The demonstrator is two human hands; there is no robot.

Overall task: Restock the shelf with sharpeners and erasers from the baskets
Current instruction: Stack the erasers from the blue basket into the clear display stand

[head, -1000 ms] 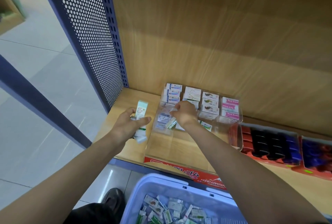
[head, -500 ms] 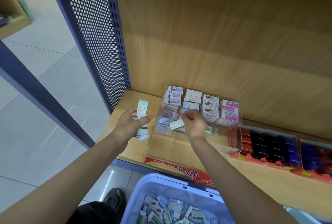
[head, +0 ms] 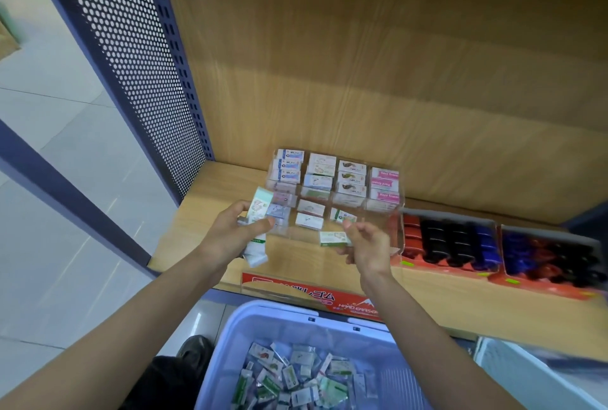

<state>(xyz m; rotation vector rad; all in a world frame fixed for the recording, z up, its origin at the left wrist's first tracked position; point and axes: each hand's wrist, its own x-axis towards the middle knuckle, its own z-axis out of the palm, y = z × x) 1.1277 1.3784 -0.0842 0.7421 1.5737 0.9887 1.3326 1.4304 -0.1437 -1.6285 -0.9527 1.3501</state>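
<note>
- A blue perforated side panel (head: 131,57) closes the left end of the unit. Beyond it lie pale floor tiles.
- The wooden shelf (head: 194,208) runs right from the panel, and a wood-grain back wall rises behind it.
- The left hand (head: 235,232) is over the shelf's left end, just beside the left wall of the display tray. Its thumb and fingers are curled round a stack of erasers (head: 260,222), which sticks out above and below the grip.
- The clear display tray (head: 289,289) sits on the shelf with a red printed strip along its front. Its rear compartments hold rows of packaged erasers: blue-and-white on the left, then pale ones, then green-and-dark ones, then pink on the right. A few lie loose in front of those rows.
- The right hand (head: 368,245) is over the tray's open front part. It pinches a single green-and-white eraser (head: 334,239) between thumb and fingertips, and the eraser points left towards the other hand.
- A lavender basket (head: 263,320) stands below the shelf edge. It holds a loose heap of wrapped erasers (head: 296,376), with a dark shoe (head: 194,348) to its left.
- Right of the display tray, a red tray (head: 450,266) holds rows of small red, black and blue pieces. A second red tray (head: 543,287) beside it holds blue and red ones. Both are too blurred to identify.
- A white basket (head: 526,373) shows at the lower right.
</note>
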